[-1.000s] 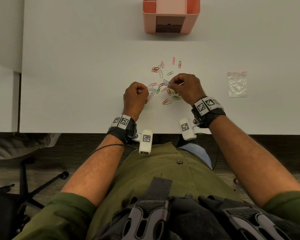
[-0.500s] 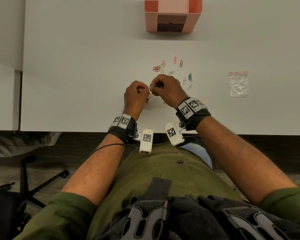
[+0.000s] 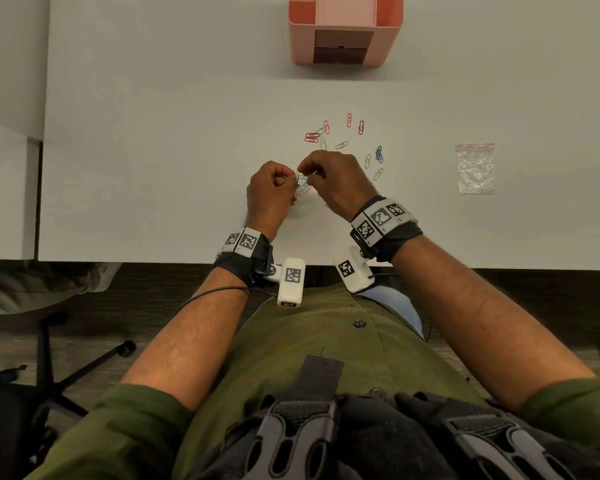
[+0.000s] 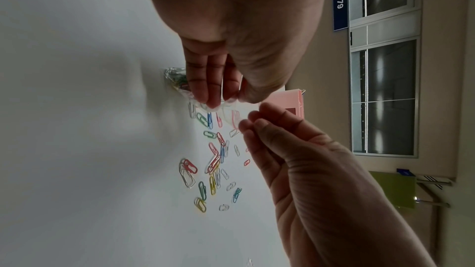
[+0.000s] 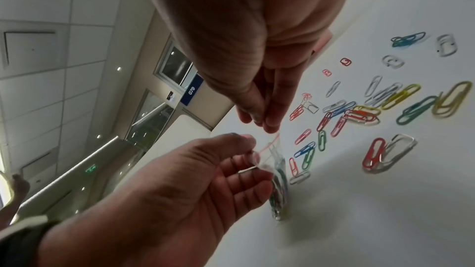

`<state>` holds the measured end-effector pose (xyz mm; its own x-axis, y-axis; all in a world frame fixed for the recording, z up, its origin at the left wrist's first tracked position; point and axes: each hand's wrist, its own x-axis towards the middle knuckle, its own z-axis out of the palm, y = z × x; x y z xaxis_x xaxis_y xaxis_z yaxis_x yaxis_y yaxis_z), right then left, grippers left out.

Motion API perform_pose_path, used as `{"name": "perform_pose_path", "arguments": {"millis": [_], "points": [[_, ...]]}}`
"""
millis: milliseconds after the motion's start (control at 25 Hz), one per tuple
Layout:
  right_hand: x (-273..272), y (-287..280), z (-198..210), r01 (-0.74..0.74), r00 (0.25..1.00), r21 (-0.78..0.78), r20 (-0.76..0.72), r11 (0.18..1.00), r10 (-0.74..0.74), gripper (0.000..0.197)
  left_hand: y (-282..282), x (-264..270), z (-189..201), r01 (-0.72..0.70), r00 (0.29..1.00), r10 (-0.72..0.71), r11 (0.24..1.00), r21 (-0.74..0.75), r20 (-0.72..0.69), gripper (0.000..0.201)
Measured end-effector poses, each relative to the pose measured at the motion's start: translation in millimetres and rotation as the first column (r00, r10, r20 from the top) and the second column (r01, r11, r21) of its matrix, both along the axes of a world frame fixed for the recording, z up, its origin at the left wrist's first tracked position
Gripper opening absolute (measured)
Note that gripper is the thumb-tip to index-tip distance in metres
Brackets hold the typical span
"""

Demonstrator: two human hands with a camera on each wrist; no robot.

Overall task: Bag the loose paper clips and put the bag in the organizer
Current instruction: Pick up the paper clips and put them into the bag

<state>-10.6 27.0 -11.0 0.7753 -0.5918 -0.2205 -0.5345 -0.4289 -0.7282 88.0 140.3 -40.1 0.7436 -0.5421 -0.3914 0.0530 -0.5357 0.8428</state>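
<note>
the small clear bag (image 5: 276, 178) hangs just above the white table (image 3: 153, 168), already part filled with coloured clips. the left hand (image 3: 269, 194) pinches its open rim between thumb and curled fingers, and the mouth gapes toward the right hand (image 3: 329, 181), whose fingertips are bunched together right at the opening; whether they hold a clip i cannot tell, as the tips are blurred. the film looks thin, limp and slick, so it is likely to fold shut or slip unless held at the stiffer red seal strip, which is the sensible place to keep hold. the load is light but will sag to the bottom. the loose paper clips (image 4: 213, 170) lie scattered on the table beside and beyond the hands; they are small, springy wire, apt to tangle, best picked up a few at a time. a second clear bag (image 3: 475, 169) lies flat well to the right. the pink organizer (image 3: 343, 29) stands at the far edge, well apart.
</note>
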Motion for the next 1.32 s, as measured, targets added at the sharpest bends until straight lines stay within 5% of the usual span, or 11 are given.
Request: {"name": "perform_pose_path", "arguments": {"millis": [160, 320, 560, 1040, 1200, 1320], "points": [[-14, -20, -2, 0.104, 0.994, 0.042, 0.011, 0.994, -0.105, 0.019, 1, 0, 1, -0.005, 1.000, 0.005, 1.000, 0.014, -0.015, 0.010], [-46, -47, -15, 0.114, 0.980, -0.112, -0.149, 0.987, -0.130, 0.022, 2, 0, 1, -0.007, 1.000, 0.007, 1.000, 0.002, -0.021, 0.015], [-68, -40, -28, -0.116, 0.887, -0.166, -0.461, 0.979, 0.028, 0.084, 0, -4, 0, 0.001, 0.999, -0.001, 1.000, 0.004, -0.033, 0.010], [-39, -37, -47, 0.028, 0.957, -0.204, -0.276, 0.979, -0.085, 0.012, 2, -1, -2, -0.003, 1.000, 0.003, 1.000, 0.006, -0.030, 0.003], [-34, -35, -40, 0.140, 0.970, -0.160, -0.175, 0.977, -0.168, 0.022, 2, 2, -1, -0.006, 1.000, 0.006, 1.000, 0.005, -0.026, 0.003], [-33, -28, -40, 0.114, 0.949, -0.239, -0.260, 0.964, -0.177, 0.045, 3, 3, -2, -0.013, 1.000, 0.013, 1.000, 0.003, -0.025, 0.004]]}}
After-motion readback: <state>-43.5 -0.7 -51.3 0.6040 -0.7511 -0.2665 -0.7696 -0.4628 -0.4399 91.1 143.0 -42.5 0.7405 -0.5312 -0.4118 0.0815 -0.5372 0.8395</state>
